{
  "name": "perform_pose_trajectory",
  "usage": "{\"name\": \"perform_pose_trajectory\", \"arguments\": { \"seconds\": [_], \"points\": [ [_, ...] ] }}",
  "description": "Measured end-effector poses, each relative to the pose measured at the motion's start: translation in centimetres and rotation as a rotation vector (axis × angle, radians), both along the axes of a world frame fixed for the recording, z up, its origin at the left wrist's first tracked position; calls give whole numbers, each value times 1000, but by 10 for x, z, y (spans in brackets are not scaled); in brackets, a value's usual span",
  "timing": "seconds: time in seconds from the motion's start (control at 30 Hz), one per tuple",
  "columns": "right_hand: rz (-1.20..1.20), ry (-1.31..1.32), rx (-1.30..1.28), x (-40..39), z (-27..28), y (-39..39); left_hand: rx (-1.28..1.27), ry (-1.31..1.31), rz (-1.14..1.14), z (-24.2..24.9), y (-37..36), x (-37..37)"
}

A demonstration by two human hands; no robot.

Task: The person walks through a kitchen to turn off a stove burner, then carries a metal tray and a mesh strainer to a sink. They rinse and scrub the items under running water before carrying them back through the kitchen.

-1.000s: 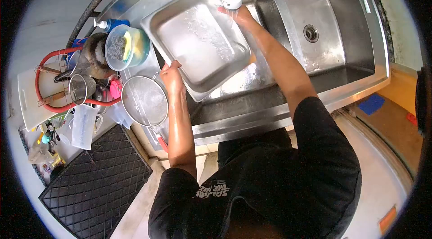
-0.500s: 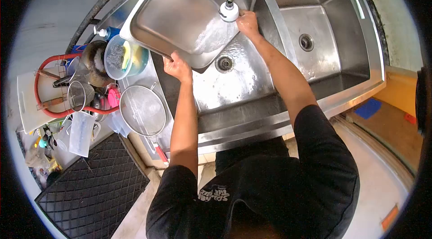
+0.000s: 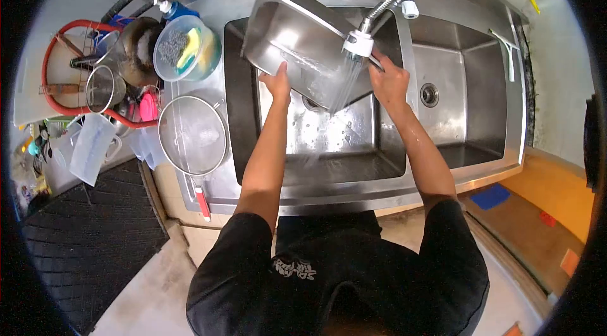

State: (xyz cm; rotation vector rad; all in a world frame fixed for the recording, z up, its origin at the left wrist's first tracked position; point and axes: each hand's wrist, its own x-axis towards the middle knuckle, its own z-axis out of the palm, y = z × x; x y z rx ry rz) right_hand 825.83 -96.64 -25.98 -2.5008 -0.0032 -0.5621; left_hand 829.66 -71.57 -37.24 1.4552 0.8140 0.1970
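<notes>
Both hands, left hand (image 3: pixel 277 81) and right hand (image 3: pixel 389 80), clamp the steel tray (image 3: pixel 303 45) edges; hold it tilted under the spray head (image 3: pixel 358 43), over the left sink basin (image 3: pixel 329 134), so water sheets off.

The tray (image 3: pixel 297 45) and sink (image 3: pixel 468 115) are bare silver steel, and the spray head (image 3: pixel 358 43) is white. At nine o'clock stand a silver mesh strainer (image 3: pixel 191 135) with a red handle, a red wire rack (image 3: pixel 69 70) and a pale blue bowl (image 3: pixel 188 49) holding a yellow sponge. The shirt (image 3: pixel 354 273) is black with white lettering; the floor mat (image 3: pixel 69 235) is black and quilted.
</notes>
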Motion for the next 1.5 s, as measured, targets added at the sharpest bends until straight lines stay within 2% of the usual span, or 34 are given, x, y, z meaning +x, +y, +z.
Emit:
{"name": "perform_pose_trajectory", "arguments": {
  "seconds": [0.03, 0.13, 0.17, 0.2, 0.27, 0.33, 0.4, 0.43, 0.53, 0.67, 0.8, 0.83, 0.93, 1.03, 1.13, 1.2, 1.23, 1.33, 1.5],
  "points": [
    [30, 14, -30, -11, 7, 2, 54, 5, 70, -28, 4, 4],
    [95, 55, -81, -39, 23, 4, 398, 32, 33, -60, 21, 9],
    [98, 76, -71, -48, 25, 3, 630, -74, 14, -67, 25, 6],
    [102, 95, -62, -54, 27, 1, 526, -60, -132, -75, 27, 1],
    [59, 167, -54, -59, 25, -15, 308, -38, -414, -53, 30, -11],
    [-13, 261, -120, -62, 38, -31, 131, -5, -561, -44, 33, -17],
    [-81, 332, -19, -64, 47, -47, -53, 18, -711, -35, 37, -22],
    [-119, 365, 31, -65, 53, -52, -471, 126, -639, -23, 42, -27],
    [-200, 467, -24, -70, 94, -52, -718, 65, -694, -27, 51, -32],
    [-204, 442, -71, -85, 111, -73, -525, 70, -1017, -6, 44, -15],
    [-310, 491, 62, -98, 125, -101, -398, 33, -1211, 5, 22, 7],
    [-328, 488, 2, -99, 136, -97, -394, 10, -1243, 21, 15, 10],
    [-333, 463, -19, -105, 146, -116, -25, -120, -1434, 41, -6, 24],
    [-344, 475, -110, -110, 162, -113, 121, -368, -1322, 50, -36, 31],
    [-372, 449, -132, -112, 173, -114, 14, -400, -1352, 52, -58, 42],
    [-380, 417, -223, -116, 180, -129, 56, -406, -1437, 42, -58, 41],
    [-354, 350, -168, -117, 179, -135, 86, -415, -1477, 41, -57, 44],
    [-368, 327, -147, -120, 185, -141, 44, -341, -1492, 38, -59, 41],
    [-409, 318, -216, -121, 184, -132, 131, -449, -1460, 38, -69, 53]
  ]
}}
